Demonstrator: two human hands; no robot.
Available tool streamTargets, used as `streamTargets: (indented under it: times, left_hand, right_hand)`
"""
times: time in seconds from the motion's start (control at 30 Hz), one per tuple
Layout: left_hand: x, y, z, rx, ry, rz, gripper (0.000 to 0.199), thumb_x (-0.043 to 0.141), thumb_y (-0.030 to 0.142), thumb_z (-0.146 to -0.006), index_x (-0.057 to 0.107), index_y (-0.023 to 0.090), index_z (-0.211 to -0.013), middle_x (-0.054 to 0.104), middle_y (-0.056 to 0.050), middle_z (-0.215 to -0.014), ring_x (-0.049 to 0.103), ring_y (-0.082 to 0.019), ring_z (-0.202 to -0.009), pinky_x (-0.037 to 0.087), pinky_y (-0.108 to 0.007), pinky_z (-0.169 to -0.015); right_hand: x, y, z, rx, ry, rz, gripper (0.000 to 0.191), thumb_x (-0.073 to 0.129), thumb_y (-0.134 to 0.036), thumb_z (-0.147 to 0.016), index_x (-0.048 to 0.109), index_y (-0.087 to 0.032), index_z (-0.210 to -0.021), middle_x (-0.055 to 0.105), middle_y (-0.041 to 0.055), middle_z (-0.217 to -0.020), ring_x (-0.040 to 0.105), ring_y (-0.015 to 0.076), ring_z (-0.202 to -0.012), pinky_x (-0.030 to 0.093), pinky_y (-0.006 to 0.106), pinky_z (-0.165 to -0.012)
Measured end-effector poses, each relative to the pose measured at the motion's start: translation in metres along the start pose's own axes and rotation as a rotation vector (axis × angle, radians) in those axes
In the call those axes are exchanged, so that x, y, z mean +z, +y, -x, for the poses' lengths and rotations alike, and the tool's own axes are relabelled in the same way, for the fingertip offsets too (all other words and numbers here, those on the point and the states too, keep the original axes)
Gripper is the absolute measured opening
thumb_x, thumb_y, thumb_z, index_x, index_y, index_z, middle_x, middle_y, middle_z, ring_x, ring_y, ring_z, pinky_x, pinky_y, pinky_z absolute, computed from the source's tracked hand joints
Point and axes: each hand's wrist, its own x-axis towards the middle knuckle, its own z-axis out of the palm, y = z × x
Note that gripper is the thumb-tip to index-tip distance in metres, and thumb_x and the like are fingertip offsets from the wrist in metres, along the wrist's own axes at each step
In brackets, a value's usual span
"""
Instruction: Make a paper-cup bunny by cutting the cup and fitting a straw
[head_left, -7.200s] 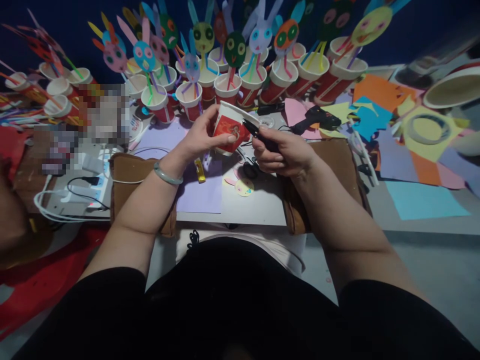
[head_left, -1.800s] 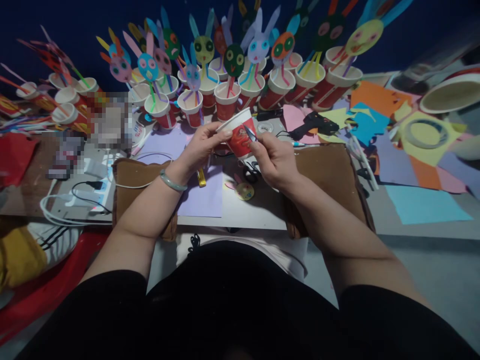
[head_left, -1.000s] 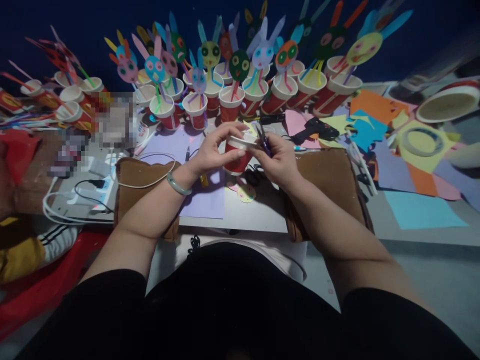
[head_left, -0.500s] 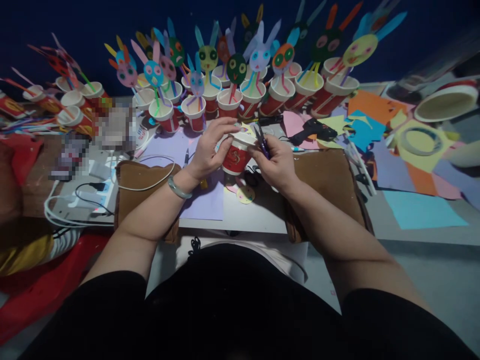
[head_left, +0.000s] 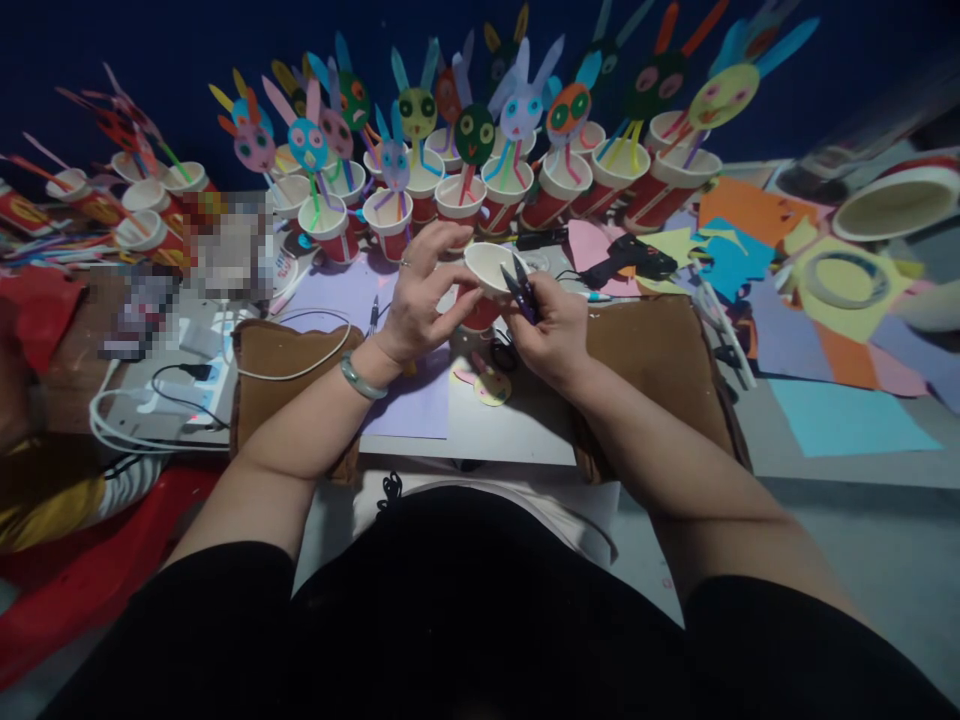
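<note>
A red and white paper cup (head_left: 491, 268) is tilted between my hands, its open rim facing me. My left hand (head_left: 429, 295) is at the cup's left side, thumb and forefinger against it, other fingers raised and curved. My right hand (head_left: 553, 325) is closed round dark pointed scissors (head_left: 519, 285), their blades pointing up over the cup's rim. Its fingertips also meet the cup's right side. Below the cup, a small yellow paper face (head_left: 493, 387) lies on the table, with dark loops just above it, partly hidden.
Several cups (head_left: 390, 215) with paper rabbit faces on straws line the back. Brown pads (head_left: 645, 370) lie under both forearms. Coloured paper (head_left: 855, 420) and a tape roll (head_left: 844, 278) are at right. A power strip (head_left: 191, 385) with white cables lies left, near another person's arm.
The cup has tipped towards me, so more of its inside shows. My left fingers have shifted from over the rim to its left side. The scissors have moved slightly down with my right hand.
</note>
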Motion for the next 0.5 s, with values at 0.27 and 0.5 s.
streamTargets:
  times: [0.27,0.5]
  left_hand:
    - [0.002,-0.001,0.004,0.205,0.082,-0.176,0.035,0.054,0.057,-0.105,0.070,0.026,-0.108,0.066,-0.012,-0.150,0.055,-0.029,-0.151,0.034,-0.059,-0.135]
    - [0.000,-0.009,-0.001,0.192,0.013,-0.217,0.048,0.044,0.067,-0.105,0.068,0.026,-0.106,0.063,-0.011,-0.155,0.051,-0.032,-0.156,0.036,-0.060,-0.134]
  right_hand:
    - [0.002,0.000,0.001,-0.008,0.023,0.023,0.024,0.062,-0.043,-0.094,0.053,-0.025,-0.081,0.047,-0.0034,-0.064,0.040,0.0134,-0.057,0.038,0.031,-0.060]
    - [0.004,0.001,0.000,0.028,0.026,-0.012,0.032,0.063,-0.049,-0.097,0.050,-0.025,-0.081,0.049,-0.0039,-0.067,0.042,0.0134,-0.060,0.040,0.031,-0.060]
